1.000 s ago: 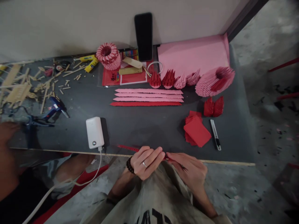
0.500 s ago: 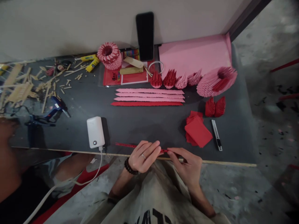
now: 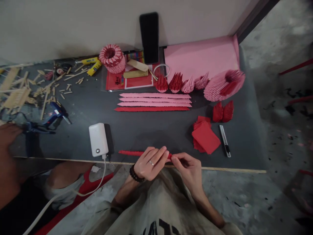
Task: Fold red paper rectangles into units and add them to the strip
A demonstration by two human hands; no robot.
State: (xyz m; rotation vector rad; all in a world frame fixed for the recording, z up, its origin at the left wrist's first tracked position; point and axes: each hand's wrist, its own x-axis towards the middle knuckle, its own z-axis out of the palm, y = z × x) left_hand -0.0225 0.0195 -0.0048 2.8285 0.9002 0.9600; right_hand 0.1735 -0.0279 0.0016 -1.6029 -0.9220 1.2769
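Note:
At the table's front edge, my left hand (image 3: 152,164) is closed round a narrow red folded-paper strip (image 3: 130,152), whose free end sticks out to the left. My right hand (image 3: 187,169) pinches the strip's right end between thumb and forefinger, close beside the left fingertips. Farther back lie several pink strips (image 3: 155,100) above a longer red strip (image 3: 151,109). To the right sit a stack of red paper pieces (image 3: 206,135), a cutter knife (image 3: 225,141) and two small red folded pieces (image 3: 222,112).
A white power bank (image 3: 98,139) with a cable lies left of my hands. Behind stand a phone (image 3: 149,37), a pink paper vase (image 3: 112,58) and a larger pink form (image 3: 224,85). Glue guns (image 3: 55,116), wooden sticks and another person's arm (image 3: 8,153) are at left.
My right hand has moved left, closer to my left hand, still pinching the strip's end. The strip's free left part has turned to show more of its side. The view has shifted slightly.

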